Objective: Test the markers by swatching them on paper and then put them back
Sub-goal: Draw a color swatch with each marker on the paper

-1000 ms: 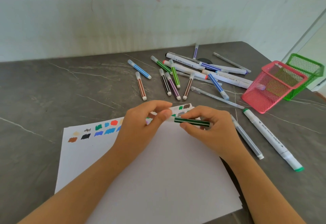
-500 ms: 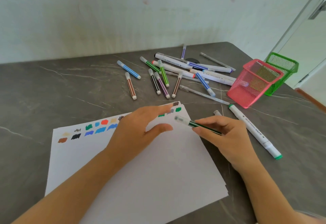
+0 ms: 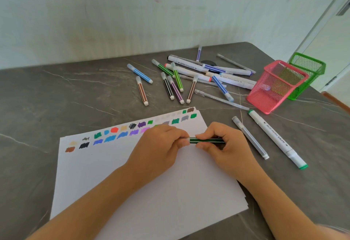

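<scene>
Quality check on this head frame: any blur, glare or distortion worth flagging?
Head view: soft even light, faint shadows under the left hand and right hand gripping the green marker; no glare on the paper; wide-angle lens bows the table edge and tilts the door frame; bottom-right corner smeared.

Loose markers (image 3: 191, 77) lie behind the paper (image 3: 144, 179), baskets (image 3: 278, 86) right.

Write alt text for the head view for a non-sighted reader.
Two hands hold a dark green marker over white paper: the left hand pinches its pale end, the right hand grips the barrel. The paper's far edge bears colour swatches; loose markers lie on a grey table near a pink mesh holder and a green mesh holder.
</scene>
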Motion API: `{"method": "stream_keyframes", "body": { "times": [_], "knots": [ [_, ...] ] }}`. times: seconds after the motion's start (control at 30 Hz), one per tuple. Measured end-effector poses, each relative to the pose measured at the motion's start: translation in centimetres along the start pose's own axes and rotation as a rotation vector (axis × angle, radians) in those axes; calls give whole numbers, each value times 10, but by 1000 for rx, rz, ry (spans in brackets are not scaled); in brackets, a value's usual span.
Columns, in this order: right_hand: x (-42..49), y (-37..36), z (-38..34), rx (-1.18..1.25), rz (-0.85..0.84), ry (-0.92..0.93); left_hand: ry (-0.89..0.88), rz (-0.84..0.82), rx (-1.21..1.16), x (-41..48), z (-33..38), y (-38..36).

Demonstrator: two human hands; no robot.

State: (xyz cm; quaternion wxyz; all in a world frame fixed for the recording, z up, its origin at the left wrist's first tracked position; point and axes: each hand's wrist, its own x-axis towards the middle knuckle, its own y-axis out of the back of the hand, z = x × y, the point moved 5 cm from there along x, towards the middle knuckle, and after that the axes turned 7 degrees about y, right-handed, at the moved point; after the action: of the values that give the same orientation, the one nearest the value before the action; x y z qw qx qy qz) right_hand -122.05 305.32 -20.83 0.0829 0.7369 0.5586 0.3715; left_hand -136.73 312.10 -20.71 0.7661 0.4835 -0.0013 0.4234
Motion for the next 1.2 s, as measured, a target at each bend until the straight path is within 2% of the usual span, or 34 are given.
{"method": "stream_keyframes", "body": {
  "times": [0.33, 0.5, 0.73, 0.87, 0.97, 1.03, 1.2],
  "knots": [
    [-1, 0, -2, -41, 9, 83, 69, -1, -70, 0, -2, 0],
    [0, -1, -4, -42, 2, 97, 14, -20, -65, 0, 0, -1],
    [-2, 4, -1, -10, 40, 16, 36, 31, -92, 3, -3, -1],
    [-6, 9, -3, -108, 43, 7, 144, 11, -110, 2, -3, 1],
    [-15, 25, 2, -233, 147, -52, 219, 47, 23, 2, -5, 3],
    [-21, 39, 5, -357, 237, -111, 176, 77, 196, 3, -4, 2],
    [-31, 60, 14, -613, 345, -233, 112, -43, 462, 1, -9, -13]
  ]
}}
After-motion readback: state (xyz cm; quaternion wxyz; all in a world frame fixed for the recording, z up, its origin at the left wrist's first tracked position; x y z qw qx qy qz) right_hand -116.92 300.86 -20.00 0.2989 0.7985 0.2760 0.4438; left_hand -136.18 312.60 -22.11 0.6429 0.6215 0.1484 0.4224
